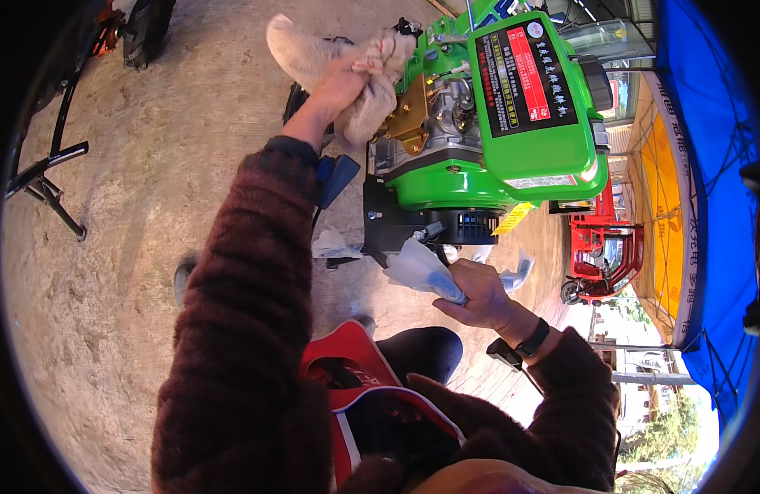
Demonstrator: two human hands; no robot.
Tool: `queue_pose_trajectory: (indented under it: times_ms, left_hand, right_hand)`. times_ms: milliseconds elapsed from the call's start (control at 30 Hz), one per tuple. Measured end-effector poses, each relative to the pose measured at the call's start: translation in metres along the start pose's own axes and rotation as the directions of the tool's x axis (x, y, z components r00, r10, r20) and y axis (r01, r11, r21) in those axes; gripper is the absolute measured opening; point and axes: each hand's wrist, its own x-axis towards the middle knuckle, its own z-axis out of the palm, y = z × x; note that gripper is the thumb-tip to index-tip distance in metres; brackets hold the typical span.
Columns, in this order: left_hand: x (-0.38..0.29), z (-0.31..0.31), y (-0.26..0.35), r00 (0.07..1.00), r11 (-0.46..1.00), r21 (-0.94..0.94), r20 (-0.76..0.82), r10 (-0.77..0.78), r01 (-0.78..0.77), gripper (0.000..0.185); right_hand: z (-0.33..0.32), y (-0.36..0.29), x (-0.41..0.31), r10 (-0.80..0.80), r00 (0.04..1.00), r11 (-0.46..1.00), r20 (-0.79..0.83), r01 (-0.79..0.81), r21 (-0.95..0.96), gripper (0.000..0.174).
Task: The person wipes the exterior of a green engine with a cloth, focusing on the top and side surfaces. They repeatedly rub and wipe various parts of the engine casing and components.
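Note:
My left hand [343,83] is closed on a crumpled beige cloth [373,102], which lies against the brass-coloured bracket side of a green tiller engine [444,185]. Part of the cloth hangs out to the left of the fingers. Lower right, my right hand [475,293] grips a handle end wrapped in whitish plastic film [417,268], with blue showing through. This wrapped handle is just below the engine's black slotted cover [472,222]. A green fuel tank [540,167] with a large printed label tops the engine. What the cloth covers is hidden.
A yellow tag [511,218] hangs by the tank. Black metal legs [62,167] of another machine stand on the concrete floor [120,265] at left. A red three-wheeled vehicle [608,253] is at right, beside a blue canopy [713,185]. More film-wrapped parts [518,272] lie beyond my right hand.

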Motion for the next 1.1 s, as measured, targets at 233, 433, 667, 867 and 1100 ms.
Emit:
queue_pose_trajectory:
  times_ms: [233, 433, 667, 867, 1100]
  left_hand:
    - [-0.014, -0.014, -0.039, 0.973, 0.979, 0.135, 0.151, -0.175, 0.155, 0.028]
    - [-0.019, -0.032, -0.04, 0.926, 0.797, 0.523, -0.361, -0.113, 0.301, 0.034]
    - [-0.034, -0.001, -0.029, 0.974, 0.501, 0.845, -0.093, -0.209, 0.188, 0.033]
    - [-0.045, 0.008, 0.005, 0.858, 0.395, 0.917, 0.244, -0.451, -0.053, 0.038]
    - [-0.044, 0.017, 0.047, 0.891, 0.57, 0.796, 0.089, -0.445, 0.205, 0.052]
  right_hand:
    - [0.001, 0.002, -0.001, -0.03, 0.999, 0.999, -0.014, 0.03, -0.031, 0.029]
    - [0.002, 0.0, -0.001, -0.021, 1.0, 0.999, -0.018, 0.02, -0.039, 0.029]
    - [-0.001, -0.002, -0.001, 0.002, 1.0, 0.997, 0.009, -0.001, -0.076, 0.029]
    - [0.001, -0.003, -0.002, -0.019, 0.999, 0.995, -0.035, 0.015, -0.1, 0.027]
    - [0.002, -0.004, -0.003, -0.019, 0.999, 0.994, -0.05, 0.013, -0.106, 0.025]
